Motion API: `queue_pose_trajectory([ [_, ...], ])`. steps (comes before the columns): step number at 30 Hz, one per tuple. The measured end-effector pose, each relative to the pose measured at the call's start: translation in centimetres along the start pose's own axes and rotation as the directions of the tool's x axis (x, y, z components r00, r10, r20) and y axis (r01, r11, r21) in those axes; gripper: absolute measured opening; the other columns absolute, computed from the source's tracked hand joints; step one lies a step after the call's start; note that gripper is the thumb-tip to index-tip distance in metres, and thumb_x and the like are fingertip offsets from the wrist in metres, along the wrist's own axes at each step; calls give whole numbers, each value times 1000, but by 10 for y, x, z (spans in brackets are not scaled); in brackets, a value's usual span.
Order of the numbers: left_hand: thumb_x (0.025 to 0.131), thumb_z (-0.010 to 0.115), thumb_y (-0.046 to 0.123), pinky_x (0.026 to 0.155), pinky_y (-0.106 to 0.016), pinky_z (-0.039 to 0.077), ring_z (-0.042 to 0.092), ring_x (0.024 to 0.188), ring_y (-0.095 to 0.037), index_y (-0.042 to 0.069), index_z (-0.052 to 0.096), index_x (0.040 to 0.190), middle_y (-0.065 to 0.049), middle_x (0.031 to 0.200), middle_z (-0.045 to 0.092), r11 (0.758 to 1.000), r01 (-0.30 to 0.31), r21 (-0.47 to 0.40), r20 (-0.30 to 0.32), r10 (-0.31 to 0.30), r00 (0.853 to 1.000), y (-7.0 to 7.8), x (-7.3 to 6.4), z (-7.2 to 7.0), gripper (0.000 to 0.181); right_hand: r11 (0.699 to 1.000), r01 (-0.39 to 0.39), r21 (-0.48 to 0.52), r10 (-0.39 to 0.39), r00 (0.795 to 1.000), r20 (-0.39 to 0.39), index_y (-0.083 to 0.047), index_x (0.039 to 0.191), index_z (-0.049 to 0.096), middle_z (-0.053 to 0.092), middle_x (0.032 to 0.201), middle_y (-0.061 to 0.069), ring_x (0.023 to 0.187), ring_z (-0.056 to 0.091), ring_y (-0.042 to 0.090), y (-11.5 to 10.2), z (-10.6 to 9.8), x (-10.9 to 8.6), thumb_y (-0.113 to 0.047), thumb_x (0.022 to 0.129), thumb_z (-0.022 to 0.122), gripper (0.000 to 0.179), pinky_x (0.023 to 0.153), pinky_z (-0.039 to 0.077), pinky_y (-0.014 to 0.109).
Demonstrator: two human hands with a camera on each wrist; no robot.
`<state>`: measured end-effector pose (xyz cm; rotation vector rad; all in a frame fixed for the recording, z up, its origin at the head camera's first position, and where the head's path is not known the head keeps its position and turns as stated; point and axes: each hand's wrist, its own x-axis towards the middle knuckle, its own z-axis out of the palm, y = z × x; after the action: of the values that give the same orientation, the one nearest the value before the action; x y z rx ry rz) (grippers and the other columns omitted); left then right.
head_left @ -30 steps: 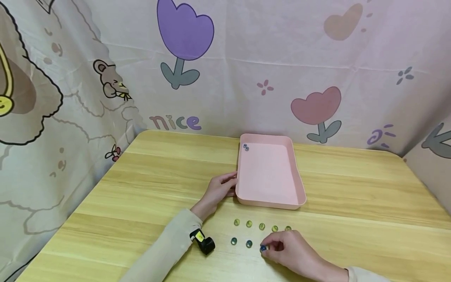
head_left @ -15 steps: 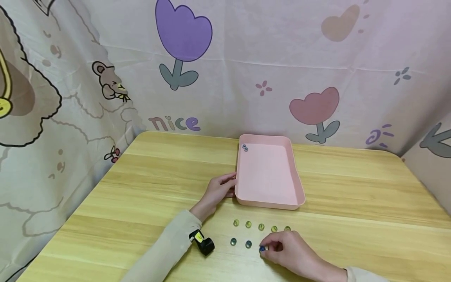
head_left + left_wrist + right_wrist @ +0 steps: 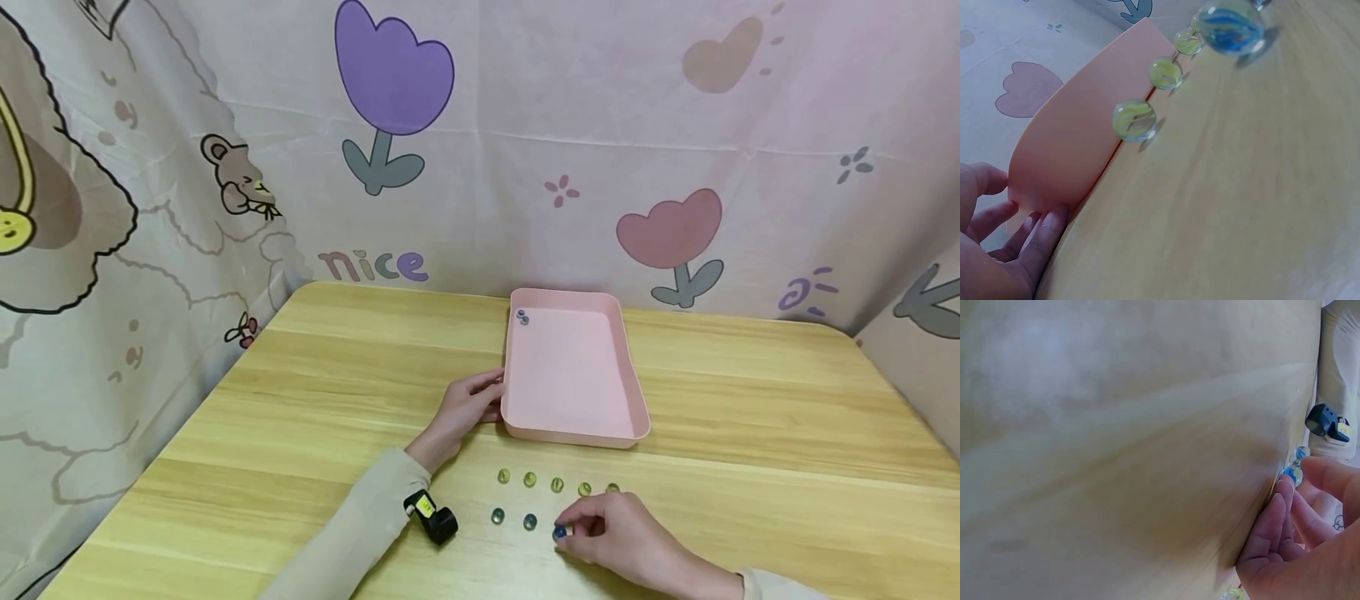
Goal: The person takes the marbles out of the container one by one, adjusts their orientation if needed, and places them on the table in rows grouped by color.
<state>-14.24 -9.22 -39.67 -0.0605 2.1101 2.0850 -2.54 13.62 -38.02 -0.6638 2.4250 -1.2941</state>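
My right hand [image 3: 626, 533] pinches a blue marble [image 3: 559, 532] between thumb and fingertips, low over the table. To its left, two blue-green marbles [image 3: 513, 519] lie in the same row; the nearer one is this dark marble [image 3: 530, 522]. Behind them runs a row of several yellow-green marbles [image 3: 557, 484], the rightmost partly covered by my right hand. My left hand [image 3: 468, 404] rests its fingertips against the left outer wall of a pink tray [image 3: 573, 437]; the left wrist view shows the fingers [image 3: 1041, 240] touching that wall near the table. Two small bluish marbles [image 3: 522, 317] sit in the tray's far left corner.
The wooden table [image 3: 337, 367] reaches back to a patterned cloth [image 3: 525, 125] behind the tray, and more cloth hangs at both sides. A black wrist camera [image 3: 433, 518] on my left sleeve juts out left of the marbles.
The view shifts very slightly. Both hands stay in place, the right one still pinching the blue marble and the left one at the tray.
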Motion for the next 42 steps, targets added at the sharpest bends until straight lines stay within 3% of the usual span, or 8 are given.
queue_pose_trajectory([
  [29, 96, 59, 17, 75, -28, 57, 64, 93, -15, 4, 58, 133, -14, 116, 65, 1000, 1, 12, -8, -1, 1000, 1, 0, -2, 39, 1000, -8, 14, 8, 1000, 21, -7, 90, 72, 56, 68, -12, 62, 50, 0, 2, -3, -2, -7, 77, 76, 13, 56, 46, 18],
  [42, 96, 59, 16, 75, -28, 57, 64, 92, -16, 4, 58, 133, -15, 117, 64, 1000, -8, 4, 1, 8, 1000, 0, 0, 1, 39, 1000, -3, -19, 6, 990, 142, 0, 102, 68, 55, 75, -10, 66, 50, 0, 5, -23, -15, -9, 77, 79, 29, 59, 48, 21],
])
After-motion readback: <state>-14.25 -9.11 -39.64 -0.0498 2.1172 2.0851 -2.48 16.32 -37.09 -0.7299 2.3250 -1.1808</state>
